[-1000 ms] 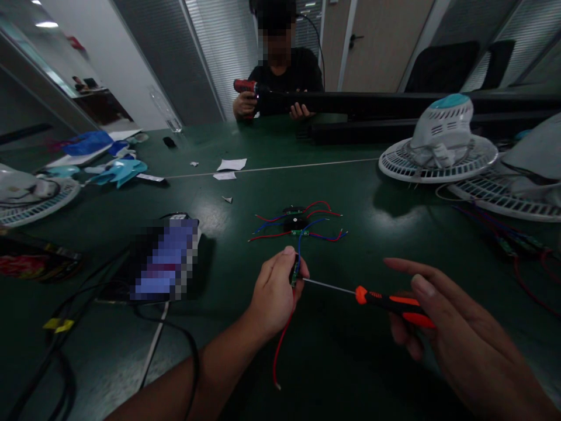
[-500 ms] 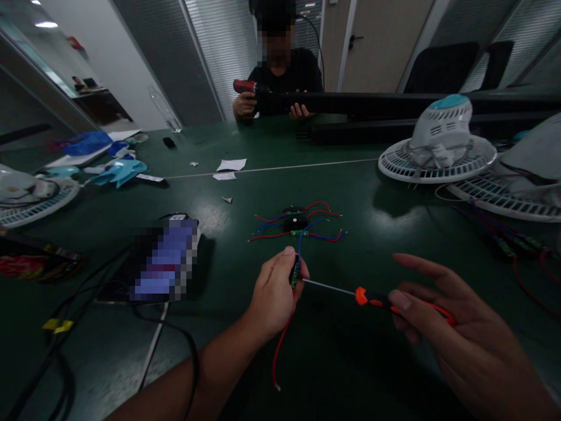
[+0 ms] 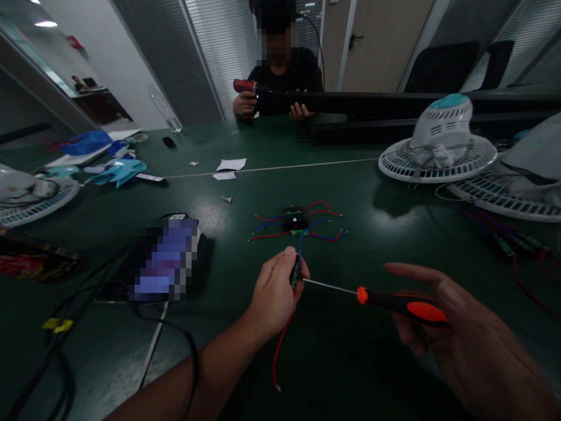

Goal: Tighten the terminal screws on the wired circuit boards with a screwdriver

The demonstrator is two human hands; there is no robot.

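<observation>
My left hand [image 3: 274, 289] is closed around a small green circuit board [image 3: 294, 276] with a black part against it. A blue wire runs up from this board, and a red wire [image 3: 283, 345] hangs below to the table. My right hand [image 3: 456, 333] holds the butt of an orange-and-black screwdriver [image 3: 405, 307], index finger stretched out and thumb along the handle. Its thin shaft points left, the tip at the board's edge by my left fingers; the exact contact is hidden. Just beyond lie more wired boards [image 3: 300, 233] with black parts and red and blue wires.
A phone-like device [image 3: 164, 260] with a lit screen and cables lies left. White fan parts [image 3: 438, 158] stand right, near more wired boards [image 3: 521, 242]. Paper scraps [image 3: 231, 165] lie farther back. Opposite, a person [image 3: 284, 76] holds a red power tool [image 3: 245, 86] against a long black bar.
My right thumb has drawn back along the screwdriver, baring more of its handle, and the handle has turned to show its orange patch. My left hand and the board stay almost still.
</observation>
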